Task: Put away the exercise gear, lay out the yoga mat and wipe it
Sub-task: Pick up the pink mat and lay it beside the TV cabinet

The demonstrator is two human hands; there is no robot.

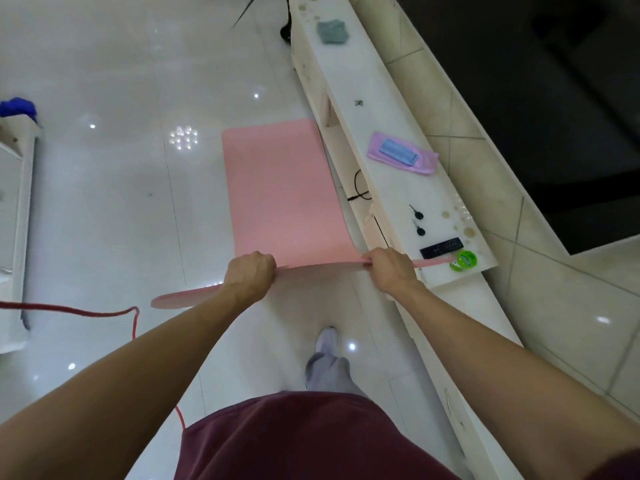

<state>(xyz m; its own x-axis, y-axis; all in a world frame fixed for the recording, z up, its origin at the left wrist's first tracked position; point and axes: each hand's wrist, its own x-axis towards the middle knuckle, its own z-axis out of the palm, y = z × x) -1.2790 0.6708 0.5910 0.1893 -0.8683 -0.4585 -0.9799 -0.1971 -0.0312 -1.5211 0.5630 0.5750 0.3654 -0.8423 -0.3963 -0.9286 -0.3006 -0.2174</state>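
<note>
A pink yoga mat (280, 188) hangs from my hands, its far end resting on the glossy white floor beside a long white cabinet. My left hand (249, 275) grips the mat's near edge left of middle. My right hand (391, 268) grips the same edge further right, close to the cabinet top. The lifted edge runs from the lower left up to the green tub. A purple cloth (401, 157) with a blue folded cloth (398, 152) on it lies on the cabinet top. A grey cloth (332, 32) lies at its far end.
The white cabinet (377, 109) runs along the right, bearing two keys (417, 220), a black remote (441, 247) and a green tub (464, 260). A red rope (104, 311) trails over the floor at left. A white shelf unit (17, 216) stands at far left. My foot (327, 341) is below.
</note>
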